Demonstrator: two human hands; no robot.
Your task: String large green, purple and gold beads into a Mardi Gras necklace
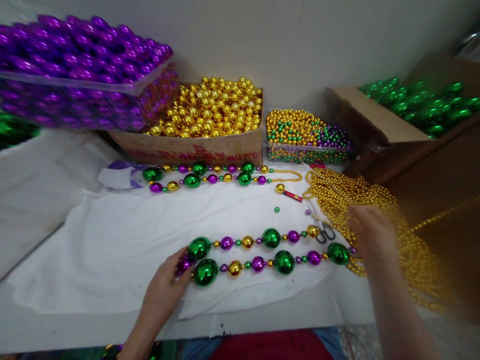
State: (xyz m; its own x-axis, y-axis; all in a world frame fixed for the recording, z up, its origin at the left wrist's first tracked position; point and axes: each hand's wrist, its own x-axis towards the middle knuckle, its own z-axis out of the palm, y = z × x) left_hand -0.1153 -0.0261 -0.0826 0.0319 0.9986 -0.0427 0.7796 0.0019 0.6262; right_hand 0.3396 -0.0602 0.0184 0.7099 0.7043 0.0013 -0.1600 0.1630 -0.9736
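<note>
A necklace of large green, purple and gold beads (284, 262) lies doubled on a white cloth in two rows. My left hand (165, 282) is closed round the purple bead at its folded left end, beside two big green beads. My right hand (375, 235) is raised by the right end of the lower row, over thin gold bead chains (405, 250). Its fingers are curled together and blurred, and what they hold cannot be made out. Scissors (325, 232) lie just left of it, by the upper row's gold end bead.
Behind lies another bead necklace (192, 180). A red lighter (292, 195) and loose beads sit on the white cloth (112, 240). Along the back stand a tub of purple beads (138, 92), a box of gold beads (195, 147), a mixed-bead tub (307, 152) and a green-bead box (378, 117).
</note>
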